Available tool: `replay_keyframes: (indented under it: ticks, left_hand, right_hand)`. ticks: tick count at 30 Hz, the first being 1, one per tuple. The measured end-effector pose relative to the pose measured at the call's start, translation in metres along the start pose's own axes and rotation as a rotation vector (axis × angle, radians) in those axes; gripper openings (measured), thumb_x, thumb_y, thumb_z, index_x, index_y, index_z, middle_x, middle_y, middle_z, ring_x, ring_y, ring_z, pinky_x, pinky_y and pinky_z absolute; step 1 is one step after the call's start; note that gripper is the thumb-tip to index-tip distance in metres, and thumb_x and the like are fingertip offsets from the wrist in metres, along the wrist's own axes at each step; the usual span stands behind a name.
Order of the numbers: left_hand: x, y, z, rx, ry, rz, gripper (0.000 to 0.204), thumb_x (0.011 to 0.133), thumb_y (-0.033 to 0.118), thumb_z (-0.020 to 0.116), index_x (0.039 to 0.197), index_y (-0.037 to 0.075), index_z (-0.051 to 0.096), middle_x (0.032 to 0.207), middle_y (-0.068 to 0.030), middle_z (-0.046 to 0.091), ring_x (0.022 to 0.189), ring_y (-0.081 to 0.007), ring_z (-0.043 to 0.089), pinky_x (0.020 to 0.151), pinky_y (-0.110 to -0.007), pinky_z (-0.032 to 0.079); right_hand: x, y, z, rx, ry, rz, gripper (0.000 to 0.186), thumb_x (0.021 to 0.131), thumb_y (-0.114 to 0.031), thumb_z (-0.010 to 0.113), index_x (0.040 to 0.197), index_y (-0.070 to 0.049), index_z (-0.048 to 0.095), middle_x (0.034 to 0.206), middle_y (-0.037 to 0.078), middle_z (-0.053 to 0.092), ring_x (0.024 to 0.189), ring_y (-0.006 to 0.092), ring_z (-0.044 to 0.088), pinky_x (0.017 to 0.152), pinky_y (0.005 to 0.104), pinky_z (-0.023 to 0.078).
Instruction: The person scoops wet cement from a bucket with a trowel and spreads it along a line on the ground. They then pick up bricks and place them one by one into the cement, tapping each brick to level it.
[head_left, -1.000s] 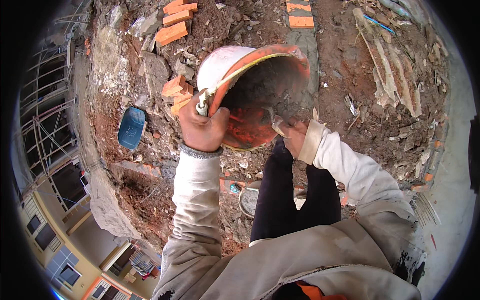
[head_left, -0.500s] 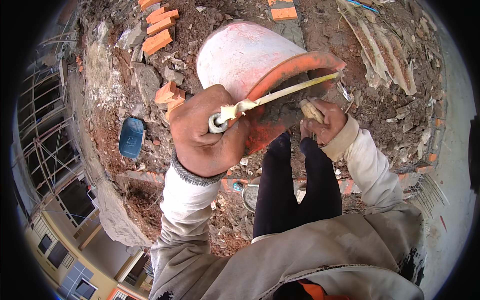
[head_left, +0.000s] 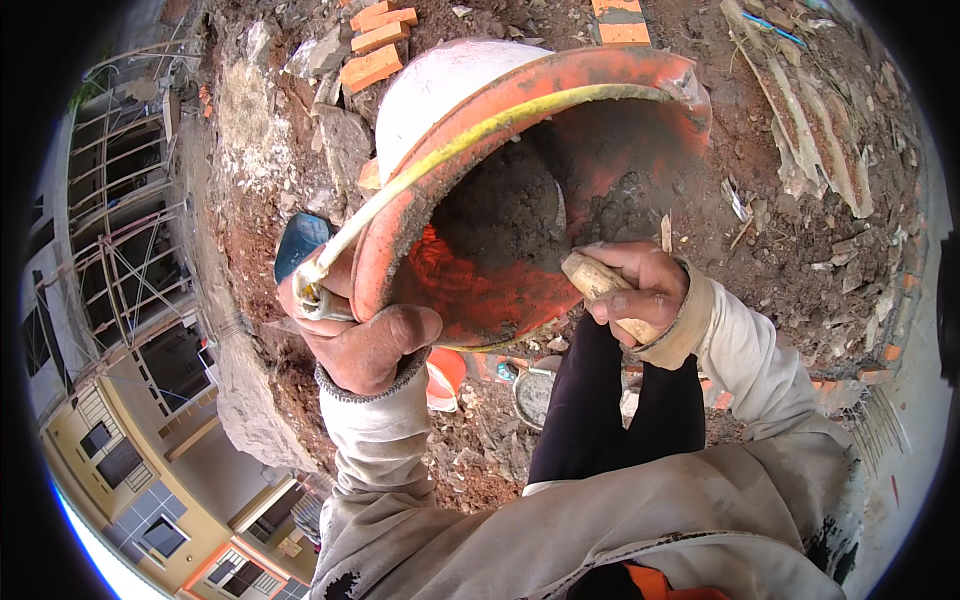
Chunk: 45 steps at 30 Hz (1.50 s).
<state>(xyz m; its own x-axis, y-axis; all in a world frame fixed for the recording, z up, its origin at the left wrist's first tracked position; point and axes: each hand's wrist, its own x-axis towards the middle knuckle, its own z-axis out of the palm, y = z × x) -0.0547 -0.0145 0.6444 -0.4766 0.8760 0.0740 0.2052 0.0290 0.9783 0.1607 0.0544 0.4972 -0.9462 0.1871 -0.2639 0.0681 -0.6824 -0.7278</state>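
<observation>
Left hand (head_left: 362,335) clenched, raised; right hand (head_left: 632,293) fisted, wrist bent.

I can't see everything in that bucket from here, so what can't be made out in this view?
- Tool head: the right hand grips a wooden handle; its working end is hidden inside the orange bucket.
- Bucket bottom: shadowed, caked with grey mortar.
- Left hand fingers: hidden behind the rim and yellow handle.
- Blue object: partly covered by the left hand.
</observation>
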Motion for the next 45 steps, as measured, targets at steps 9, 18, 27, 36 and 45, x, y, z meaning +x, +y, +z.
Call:
replay_keyframes:
  ticks: [9, 18, 27, 36, 45]
  left_hand:
    - [-0.037, -0.120, -0.041, -0.086, 0.306, -0.337, 0.021, 0.046, -0.002, 0.054, 0.064, 0.004, 0.047, 0.061, -0.0030, 0.050, 0.052, -0.0139, 0.046, 0.051, -0.027, 0.042]
    - [-0.102, -0.229, -0.070, -0.136, 0.637, -0.674, 0.024, 0.056, -0.013, 0.052, 0.073, 0.004, 0.049, 0.071, -0.0030, 0.053, 0.059, -0.0154, 0.051, 0.054, -0.026, 0.046]
    - [-0.141, -0.256, -0.053, 0.076, 0.539, -0.774, 0.019, 0.063, -0.007, 0.055, 0.068, 0.007, 0.044, 0.062, -0.0027, 0.051, 0.052, -0.0120, 0.048, 0.050, -0.024, 0.044]
    - [-0.134, -0.249, -0.032, 0.221, 0.379, -0.633, 0.012, 0.068, -0.005, 0.060, 0.071, 0.005, 0.054, 0.068, 0.0028, 0.054, 0.061, -0.0073, 0.047, 0.058, -0.024, 0.042]
    - [-0.057, -0.131, 0.023, 0.160, -0.252, -0.310, 0.024, 0.067, 0.000, 0.058, 0.090, -0.002, 0.064, 0.065, -0.0083, 0.058, 0.063, -0.0110, 0.055, 0.061, -0.028, 0.047]
  right_hand:
    - [0.030, 0.055, -0.002, 0.101, -0.063, 0.090, 0.063, 0.081, -0.022, 0.065, 0.130, 0.009, 0.040, 0.076, 0.006, 0.056, 0.054, 0.0114, 0.055, 0.049, 0.0244, 0.045]
    - [-0.045, 0.136, -0.012, 0.007, 0.268, 0.023, 0.070, 0.082, -0.025, 0.067, 0.132, 0.012, 0.037, 0.089, 0.010, 0.062, 0.070, 0.0123, 0.060, 0.066, 0.0267, 0.050]
    - [0.043, 0.330, -0.146, -1.060, 1.354, 0.166, 0.050, 0.079, -0.019, 0.067, 0.120, 0.004, 0.050, 0.088, 0.021, 0.065, 0.081, 0.0362, 0.066, 0.068, 0.0393, 0.053]
    - [-0.047, 0.244, -0.010, -0.797, 0.914, -0.084, 0.059, 0.086, -0.027, 0.060, 0.130, 0.007, 0.042, 0.105, 0.026, 0.061, 0.092, 0.0393, 0.063, 0.079, 0.0406, 0.050]
    - [0.003, 0.065, 0.039, -1.179, 0.492, 0.170, 0.049, 0.079, -0.014, 0.059, 0.125, 0.002, 0.049, 0.096, 0.026, 0.062, 0.088, 0.0432, 0.062, 0.077, 0.0457, 0.051]
